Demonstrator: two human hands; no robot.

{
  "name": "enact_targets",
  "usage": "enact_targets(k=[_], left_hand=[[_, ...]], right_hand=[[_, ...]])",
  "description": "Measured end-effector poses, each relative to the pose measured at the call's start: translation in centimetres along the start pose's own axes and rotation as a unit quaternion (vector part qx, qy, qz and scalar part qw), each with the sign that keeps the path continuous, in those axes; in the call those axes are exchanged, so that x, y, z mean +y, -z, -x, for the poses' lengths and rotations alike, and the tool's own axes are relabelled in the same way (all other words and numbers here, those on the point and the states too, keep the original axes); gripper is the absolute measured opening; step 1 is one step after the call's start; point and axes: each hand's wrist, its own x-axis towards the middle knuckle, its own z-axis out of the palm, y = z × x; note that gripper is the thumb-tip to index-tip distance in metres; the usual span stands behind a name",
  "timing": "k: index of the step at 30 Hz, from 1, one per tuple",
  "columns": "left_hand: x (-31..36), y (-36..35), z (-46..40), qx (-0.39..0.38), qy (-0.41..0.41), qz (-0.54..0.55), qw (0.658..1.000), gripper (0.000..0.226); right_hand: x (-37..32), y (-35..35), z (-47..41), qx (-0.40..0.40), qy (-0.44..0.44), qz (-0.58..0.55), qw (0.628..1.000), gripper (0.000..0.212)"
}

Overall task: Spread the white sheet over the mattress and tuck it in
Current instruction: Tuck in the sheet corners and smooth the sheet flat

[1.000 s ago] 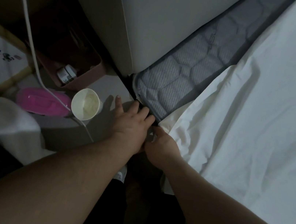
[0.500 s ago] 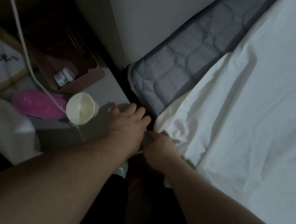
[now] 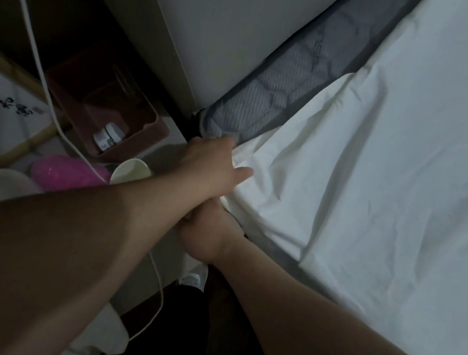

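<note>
At frame centre, the left hand (image 3: 213,162) gripped the grey mattress (image 3: 270,106) corner — its thumb on the white sheet (image 3: 393,177) covering the right — while the right hand (image 3: 206,234), half hidden below, clutched the sheet's edge.

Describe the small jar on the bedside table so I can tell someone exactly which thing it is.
Start at the grey mattress corner beside the left hand and look left to the bedside table. A dark pink box stands on it, and the small jar lies inside, at its near end. It is the only thing seen in the box; the white cup and bright pink object sit outside.
</note>
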Motion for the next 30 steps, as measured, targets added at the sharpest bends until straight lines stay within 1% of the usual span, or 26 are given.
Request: enact_targets(k=[1, 2, 3, 4, 5, 6, 7, 9, 10, 11, 13, 15, 18, 19, 20, 22, 24, 27, 29, 30], left_hand=[[0.0, 0.1, -0.4, 0.004, -0.002, -0.046, 0.999, 0.054], [-0.3, 0.0, -0.7, 0.015, -0.011, -0.078, 0.997, 0.045], [-0.4, 0.0, -1.1, 0.031, -0.022, -0.094, 0.995, 0.033], [-0.3, 0.1, -1.7, 0.043, -0.030, -0.098, 0.994, 0.022], [-0.4, 0.0, -2.0, 0.052, -0.025, -0.088, 0.995, 0.015], [-0.4, 0.1, -2.4, 0.062, -0.008, -0.065, 0.996, 0.013], [-0.5, 0.2, -2.9, 0.073, 0.022, -0.043, 0.996, 0.015], [-1.1, 0.5, -3.8, 0.088, 0.088, 0.000, 0.992, 0.020], [-1.6, 0.7, -4.3, 0.091, 0.116, 0.016, 0.989, 0.021], [-2.2, 0.9, -4.7, 0.094, 0.144, 0.025, 0.985, 0.022], [-3.1, 1.3, -5.2, 0.094, 0.198, 0.033, 0.975, 0.031], [-3.5, 1.4, -5.2, 0.078, 0.233, 0.022, 0.969, 0.037], [-2.3, 1.3, -5.2, 0.050, 0.237, -0.002, 0.970, 0.042], [-1.7, 1.2, -5.2, 0.044, 0.236, 0.006, 0.971, 0.046], [-1.0, 1.2, -5.3, 0.042, 0.239, 0.025, 0.970, 0.050], [-0.6, 1.2, -5.8, 0.063, 0.247, 0.067, 0.965, 0.050], [-0.8, 1.2, -6.5, 0.075, 0.251, 0.084, 0.961, 0.045], [-1.3, 1.2, -7.1, 0.088, 0.277, 0.132, 0.948, 0.044], [-1.6, 1.1, -7.4, 0.113, 0.298, 0.173, 0.932, 0.046], [-1.8, 1.0, -7.5, 0.130, 0.316, 0.199, 0.919, 0.047]], right_hand=[[-0.2, 0.2, 0.1, -0.026, -0.004, 0.031, 0.999, 0.087], [-0.4, 0.6, 0.6, -0.041, -0.006, 0.053, 0.998, 0.088], [-0.4, 1.3, 1.2, -0.037, -0.011, 0.056, 0.998, 0.079], [0.2, 2.1, 1.6, -0.012, -0.013, 0.050, 0.999, 0.064], [0.8, 2.8, 2.3, 0.037, -0.010, 0.040, 0.998, 0.051], [1.4, 3.7, 2.9, 0.100, -0.019, 0.030, 0.994, 0.044], [2.2, 4.6, 3.4, 0.169, -0.036, 0.022, 0.985, 0.041], [3.8, 6.2, 3.7, 0.285, -0.064, 0.018, 0.956, 0.042], [4.4, 6.9, 3.6, 0.316, -0.081, 0.029, 0.945, 0.044], [4.9, 7.7, 3.3, 0.327, -0.109, 0.036, 0.938, 0.046], [5.6, 8.7, 2.8, 0.310, -0.170, 0.045, 0.934, 0.056], [6.1, 8.8, 2.5, 0.261, -0.190, 0.086, 0.943, 0.064], [6.2, 8.0, 2.2, 0.156, -0.202, 0.168, 0.952, 0.074], [6.1, 7.7, 2.4, 0.139, -0.207, 0.189, 0.950, 0.076], [6.0, 7.9, 2.5, 0.141, -0.205, 0.210, 0.946, 0.074], [5.7, 8.6, 2.3, 0.169, -0.186, 0.233, 0.939, 0.060], [5.3, 9.7, 1.7, 0.189, -0.163, 0.213, 0.944, 0.048], [4.4, 11.5, -0.1, 0.190, -0.107, 0.170, 0.961, 0.048], [3.5, 12.5, -1.6, 0.177, -0.063, 0.176, 0.966, 0.052], [2.9, 12.9, -2.6, 0.169, -0.043, 0.185, 0.967, 0.054]])
